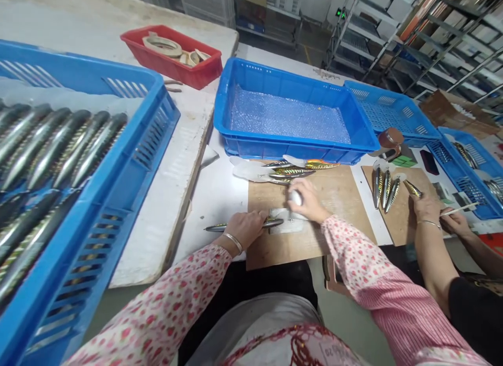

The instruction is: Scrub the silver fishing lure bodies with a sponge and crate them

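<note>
My left hand [247, 228] is closed over a long, dark fishing lure [215, 227], which lies level with one end over a pale, cloth-like pad [290, 225]. The pad rests on a brown board [271, 253]. Just above the pad, my right hand [308, 201] grips a small white rounded object [295, 198]; its exact kind cannot be made out. Beyond that hand, several more lures [293, 171] with clear plastic lips lie at the board's far edge, some greenish and one orange.
A blue bin [298, 146] lined with bubble wrap stands behind the board. At left, a blue crate [157, 130] holds rows of lures. A red tray [198, 77] contains tape rolls. On the right, a co-worker's hands [426, 206] handle a lure at another board [401, 232].
</note>
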A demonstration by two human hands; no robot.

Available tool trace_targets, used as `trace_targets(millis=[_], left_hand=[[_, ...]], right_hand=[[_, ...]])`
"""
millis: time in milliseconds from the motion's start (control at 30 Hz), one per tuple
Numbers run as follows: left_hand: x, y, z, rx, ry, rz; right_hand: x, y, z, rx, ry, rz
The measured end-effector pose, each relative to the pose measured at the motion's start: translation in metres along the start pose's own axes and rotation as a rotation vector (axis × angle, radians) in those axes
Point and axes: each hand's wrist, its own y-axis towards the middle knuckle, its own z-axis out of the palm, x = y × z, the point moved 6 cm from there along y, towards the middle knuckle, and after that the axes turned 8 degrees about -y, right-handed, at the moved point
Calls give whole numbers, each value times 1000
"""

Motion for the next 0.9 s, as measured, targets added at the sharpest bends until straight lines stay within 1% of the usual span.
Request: trace_targets(millis=[67, 100, 233, 300, 400, 433, 500, 567, 600, 667, 767, 833, 900], left_hand=[[0, 0, 1, 0, -9, 0], [1, 1, 1, 0, -13, -1], [1, -2, -1, -12, -19, -4], [-1, -3, -3, -5, -12, -3], [-2, -4, -4, 12, -6, 1], [-2, -3, -4, 9, -11, 2], [-1, -3, -3, -2, -26, -2], [1, -2, 0, -13, -31, -3], [2, -2, 1, -14, -30, -2], [3, -1, 3, -7, -29, 1], [3, -1, 4, 4, -28, 4], [3, 0, 3, 2, -24, 7], [3, -1, 3, 0, -17, 13]], right_hand=[[-8, -2, -2, -10, 5, 50], [-7, -1, -2, -21, -4, 61], [10, 7, 6, -32, -11, -4], [4, 3, 3, -25, 31, -10], [-16, -7, -6, -35, 44, 61], [-18, -7, -6, -36, 23, 78], [-9, -2, -1, -33, -26, 71], [5, 6, 7, -1, -28, 13], [8, 7, 8, 8, -10, -1], [3, 5, 6, 8, 31, 18], [-14, -4, -3, -36, 23, 118], [-10, -2, 1, -31, -18, 115], [2, 5, 9, 12, -29, 46]])
